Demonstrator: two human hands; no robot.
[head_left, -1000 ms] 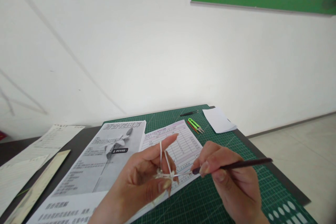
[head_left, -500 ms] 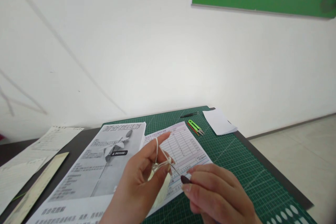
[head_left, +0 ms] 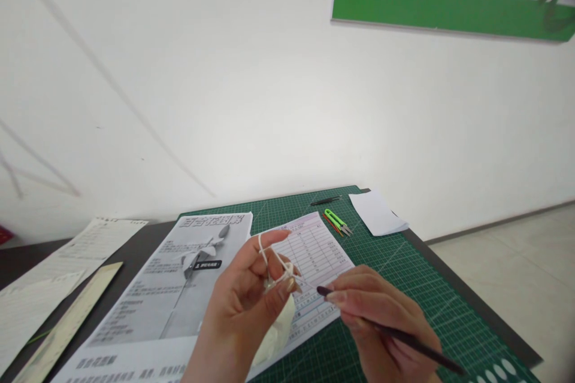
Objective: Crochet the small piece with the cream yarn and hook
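Note:
Between thumb and fingers, my left hand (head_left: 245,296) pinches a small piece of white crochet work (head_left: 286,275). A strand of white yarn (head_left: 264,251) loops around its raised index finger. My right hand (head_left: 381,311) grips a crochet hook (head_left: 415,344) with a dark handle, held like a pen. The hook's thin metal shaft points left to the crochet work; whether its tip sits inside a loop is too small to tell. Under my left hand is a pale cream bundle (head_left: 276,332), partly hidden, which looks like yarn.
A printed sheet with a flower picture (head_left: 171,287) and a table form (head_left: 314,251) lie on the green cutting mat (head_left: 431,287). Farther back are green thread snips (head_left: 336,221), black tweezers (head_left: 326,200) and white paper (head_left: 377,215). A ruler (head_left: 72,317) lies at left.
My right hand has turned, so the hook's dark handle now shows slanting down to the right. The left hand still holds the work and yarn. The view has tipped slightly upward.

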